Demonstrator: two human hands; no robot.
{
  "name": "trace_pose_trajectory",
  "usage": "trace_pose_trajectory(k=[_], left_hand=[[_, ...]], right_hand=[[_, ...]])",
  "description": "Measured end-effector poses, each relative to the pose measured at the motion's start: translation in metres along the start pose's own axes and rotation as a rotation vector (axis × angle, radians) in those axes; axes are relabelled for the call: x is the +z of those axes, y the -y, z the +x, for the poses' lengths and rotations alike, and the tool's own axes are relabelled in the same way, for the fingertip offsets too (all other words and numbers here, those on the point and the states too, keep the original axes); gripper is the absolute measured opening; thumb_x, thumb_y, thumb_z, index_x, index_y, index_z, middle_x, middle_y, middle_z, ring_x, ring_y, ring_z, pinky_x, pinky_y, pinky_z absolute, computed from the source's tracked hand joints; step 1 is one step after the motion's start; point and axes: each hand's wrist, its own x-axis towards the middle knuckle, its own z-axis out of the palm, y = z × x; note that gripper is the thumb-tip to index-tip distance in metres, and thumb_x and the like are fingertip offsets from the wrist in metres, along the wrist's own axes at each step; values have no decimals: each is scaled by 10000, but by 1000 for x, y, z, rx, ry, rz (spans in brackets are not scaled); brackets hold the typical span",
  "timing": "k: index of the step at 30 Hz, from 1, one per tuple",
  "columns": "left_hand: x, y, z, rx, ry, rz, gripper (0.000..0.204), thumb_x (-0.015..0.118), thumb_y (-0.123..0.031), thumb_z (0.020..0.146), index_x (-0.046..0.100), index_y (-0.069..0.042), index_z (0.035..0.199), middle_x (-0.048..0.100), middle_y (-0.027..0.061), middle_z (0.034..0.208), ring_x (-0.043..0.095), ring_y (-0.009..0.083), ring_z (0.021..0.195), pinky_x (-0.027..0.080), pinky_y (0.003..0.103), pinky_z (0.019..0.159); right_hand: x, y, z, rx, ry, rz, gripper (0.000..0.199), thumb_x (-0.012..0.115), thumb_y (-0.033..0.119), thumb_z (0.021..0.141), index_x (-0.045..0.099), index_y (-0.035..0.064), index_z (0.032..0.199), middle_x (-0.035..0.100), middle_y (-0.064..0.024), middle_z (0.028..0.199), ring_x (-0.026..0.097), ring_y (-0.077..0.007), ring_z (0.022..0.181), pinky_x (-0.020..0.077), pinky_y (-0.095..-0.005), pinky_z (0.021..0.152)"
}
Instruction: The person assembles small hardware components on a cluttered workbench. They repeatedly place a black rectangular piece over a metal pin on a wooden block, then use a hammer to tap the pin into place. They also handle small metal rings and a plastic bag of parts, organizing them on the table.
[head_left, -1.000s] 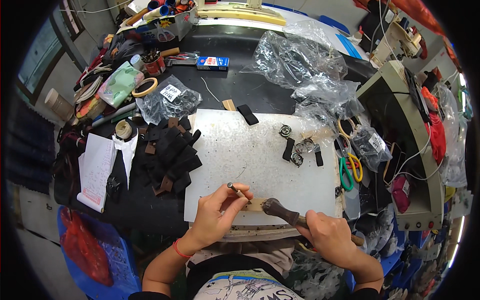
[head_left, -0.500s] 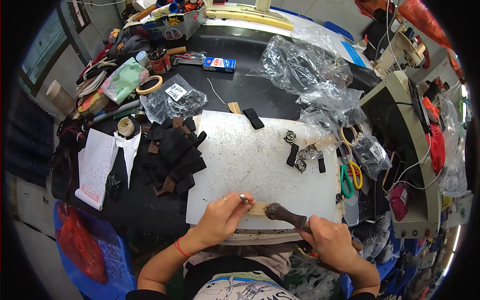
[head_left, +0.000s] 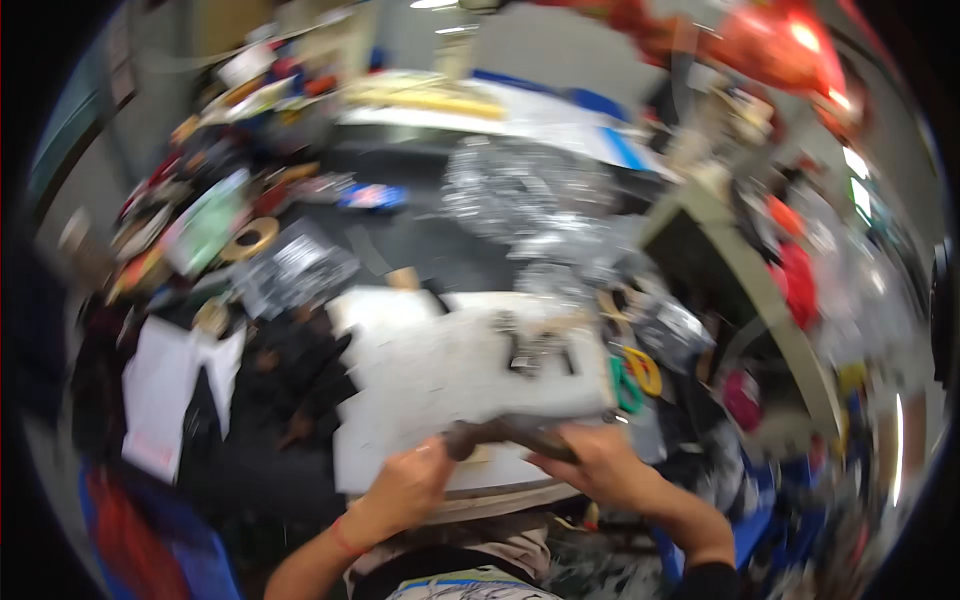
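Dark-handled tool [head_left: 510, 432], lying almost level above the near edge of the white work board [head_left: 440, 370], its darker head end toward the left hand and its handle running rightward into the right hand. Right hand [head_left: 605, 468]: fingers curled round the handle in a closed grasp, knuckles upward, forearm entering from the lower right. Left hand [head_left: 405, 488]: resting at the near edge of the board with fingers bent and drawn together just beside the tool's head; motion blur hides whether the fingertips pinch a small piece, so the grip cannot be told. A red band [head_left: 343, 537] circles the left wrist. On the board beyond the tool, a small cluster of dark pieces [head_left: 530, 345]. Just right of the board, scissors with green and yellow handles [head_left: 632, 375]. Left of the board, a heap of dark scraps [head_left: 300, 375] and, farther left, white paper sheets [head_left: 165, 395]. Behind the board, crumpled clear plastic bags [head_left: 530, 205] and a roll of tape [head_left: 250, 240] on the dark bench. The whole view is smeared by movement, so finer detail is unreadable.
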Motion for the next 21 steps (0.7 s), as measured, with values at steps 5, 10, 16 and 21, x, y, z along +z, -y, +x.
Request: trace_pose_trajectory(k=[5,10,16,21], left_hand=[[-7,-9,0,-24,-211,-104,199,603,7,838,570,-22,1032,637,145,839,644,323,739,505,396,604],[9,-6,7,-347,-415,-417,71,582,12,891,554,27,956,629,98,755,662,179,682,497,303,582],[-24,-17,11,-275,-235,-134,214,651,-19,824,563,21,1015,589,110,861,581,215,793,458,311,713],[-26,-13,4,-199,-39,10,322,719,-70,755,576,11,1032,583,156,938,557,345,903,438,415,770]], right_hand=[[3,2,-6,74,91,-133,322,618,376,894,481,86,914,603,-114,651,624,-350,597,486,-457,515],[35,-4,-38,138,194,-123,317,589,370,916,455,83,937,592,-116,667,619,-371,599,481,-468,516],[38,-2,-43,135,109,-133,322,627,364,886,468,88,931,610,-116,665,627,-355,591,477,-458,501],[27,-13,-41,235,-112,-113,251,655,333,858,573,98,887,638,-85,777,645,-300,679,494,-418,565]])
